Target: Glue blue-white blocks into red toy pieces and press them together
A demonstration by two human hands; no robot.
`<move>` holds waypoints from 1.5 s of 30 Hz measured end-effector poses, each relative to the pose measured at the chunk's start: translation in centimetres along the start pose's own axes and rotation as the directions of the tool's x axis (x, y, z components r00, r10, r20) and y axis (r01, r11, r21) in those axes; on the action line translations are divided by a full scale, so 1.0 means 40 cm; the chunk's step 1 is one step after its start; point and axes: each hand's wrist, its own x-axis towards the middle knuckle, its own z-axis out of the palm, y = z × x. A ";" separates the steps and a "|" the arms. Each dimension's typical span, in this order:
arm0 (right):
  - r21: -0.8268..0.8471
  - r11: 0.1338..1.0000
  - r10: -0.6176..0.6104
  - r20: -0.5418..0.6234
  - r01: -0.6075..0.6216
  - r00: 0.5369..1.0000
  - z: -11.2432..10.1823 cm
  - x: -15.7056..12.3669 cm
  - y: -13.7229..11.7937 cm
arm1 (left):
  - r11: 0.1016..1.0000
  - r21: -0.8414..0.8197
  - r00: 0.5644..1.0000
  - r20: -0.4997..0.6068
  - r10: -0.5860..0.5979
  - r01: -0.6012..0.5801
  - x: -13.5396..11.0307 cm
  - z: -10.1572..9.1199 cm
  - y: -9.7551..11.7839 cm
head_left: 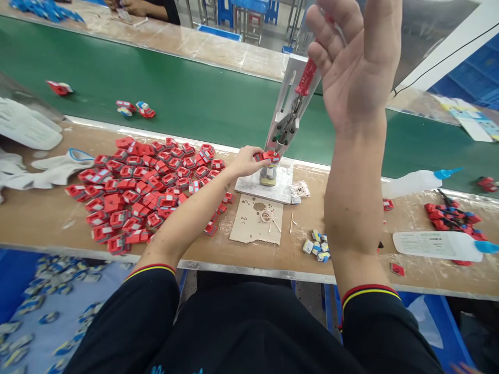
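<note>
Beyond our desk (218,255) runs a green strip (202,98) with a few red-and-white pieces (145,109) lying on it, and on its far side another person's hands (134,7) work beside a blue heap (47,11). Before us stands a press (288,122), its metal base flat on the desk. Our left hand (249,161) grips a red part (271,157) between its fingers, at a small yellow-and-grey block (268,180) on that base; whether the two touch, we cannot tell. Our right hand (346,62) is raised, palm toward us, its fingers bent at the top of the press's red handle (307,78); we cannot tell whether they are closed around it. Left of the press, partly behind our left forearm, spreads a pile of red parts (136,179), many showing a hollow, with a white glove (58,169) near its edge. Just in front of the base lies torn cardboard (249,228) with dark stains, a swab (291,222) beside it. Small white, blue and yellow blocks (316,246) cluster by our right forearm. Farther right, two white bottles (436,245) with blue tips lie on their sides near a red-and-black heap (452,215). Below the desk, at lower left, a blue bin (11,283) holds more small pieces (58,278).
</note>
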 end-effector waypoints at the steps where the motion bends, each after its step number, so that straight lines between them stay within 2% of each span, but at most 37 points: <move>1: -0.035 0.999 -0.032 0.013 0.033 0.999 -0.004 -0.007 -0.001 | 0.999 0.009 0.999 0.003 -0.042 0.042 -0.008 -0.010 0.000; 4: -0.204 0.959 -0.197 0.025 0.198 0.980 -0.029 -0.084 0.010 | 0.986 -0.011 0.985 0.048 -0.168 0.169 -0.053 -0.054 -0.012; 7: -0.429 0.865 -0.290 -0.004 0.260 0.957 -0.062 -0.205 0.055 | 0.965 -0.190 0.982 0.088 -0.169 0.183 -0.128 -0.112 -0.027; 9: -0.500 0.832 -0.270 0.015 0.241 0.963 -0.072 -0.291 0.105 | 0.926 -0.331 0.983 0.097 -0.158 0.181 -0.183 -0.143 -0.027; 11: -0.510 0.845 -0.156 0.053 0.161 0.986 -0.063 -0.370 0.162 | 0.878 -0.436 0.979 0.127 -0.160 0.200 -0.233 -0.156 -0.015; 14: -0.429 0.903 0.055 0.082 -0.014 0.995 -0.015 -0.463 0.235 | 0.822 -0.538 0.980 0.158 -0.119 0.187 -0.283 -0.134 0.017; 17: -0.311 0.938 0.180 0.057 -0.154 0.982 0.039 -0.516 0.268 | 0.763 -0.637 0.990 0.142 -0.024 0.110 -0.303 -0.083 0.046; 20: -0.312 0.935 0.168 -0.033 -0.169 0.985 0.065 -0.536 0.261 | 0.719 -0.693 0.990 0.126 0.061 0.044 -0.307 -0.036 0.055; 22: -0.408 0.911 0.031 -0.064 -0.054 0.997 0.062 -0.540 0.245 | 0.727 -0.687 0.988 0.110 0.107 -0.002 -0.304 -0.016 0.050; 24: -0.553 0.820 -0.197 -0.026 0.150 0.980 0.049 -0.540 0.229 | 0.726 -0.686 0.988 0.086 0.127 -0.033 -0.301 -0.006 0.041; 27: -0.745 0.545 -0.464 0.114 0.384 0.879 0.022 -0.538 0.211 | 0.649 -0.761 0.997 0.050 0.052 0.004 -0.297 -0.003 0.028; 29: -0.808 0.382 -0.542 0.197 0.448 0.817 0.002 -0.536 0.204 | 0.568 -0.820 0.998 0.043 -0.048 0.063 -0.296 -0.010 0.024; 31: -0.820 0.282 -0.597 0.257 0.498 0.760 -0.019 -0.537 0.199 | 0.508 -0.851 0.987 0.064 -0.148 0.131 -0.294 -0.024 0.022; 33: -0.810 0.238 -0.627 0.293 0.536 0.721 -0.040 -0.542 0.194 | 0.462 -0.867 0.970 0.093 -0.223 0.189 -0.292 -0.038 0.020; 35: -0.803 0.216 -0.633 0.318 0.556 0.706 -0.061 -0.551 0.191 | 0.414 -0.885 0.955 0.100 -0.281 0.214 -0.291 -0.050 0.014; 38: -0.815 0.181 -0.601 0.351 0.550 0.718 -0.107 -0.564 0.195 | 0.341 -0.916 0.933 0.087 -0.350 0.214 -0.292 -0.061 -0.002; 39: -0.831 0.185 -0.578 0.340 0.525 0.742 -0.130 -0.562 0.203 | 0.317 -0.924 0.927 0.090 -0.364 0.215 -0.293 -0.065 -0.008; 40: -0.856 0.209 -0.536 0.305 0.474 0.787 -0.159 -0.553 0.215 | 0.294 -0.930 0.923 0.101 -0.372 0.220 -0.295 -0.069 -0.014; 42: -0.909 0.311 -0.389 0.145 0.278 0.910 -0.232 -0.513 0.257 | 0.251 -0.938 0.918 0.134 -0.373 0.239 -0.294 -0.079 -0.021; 43: -0.920 0.370 -0.268 0.028 0.130 0.963 -0.274 -0.481 0.286 | 0.230 -0.940 0.916 0.153 -0.371 0.250 -0.291 -0.085 -0.021; 44: -0.902 0.431 -0.132 -0.093 -0.027 0.987 -0.317 -0.443 0.321 | 0.210 -0.942 0.913 0.174 -0.369 0.264 -0.286 -0.089 -0.019; 45: -0.859 0.478 0.004 -0.205 -0.182 0.979 -0.359 -0.400 0.358 | 0.192 -0.942 0.911 0.192 -0.366 0.275 -0.278 -0.092 -0.016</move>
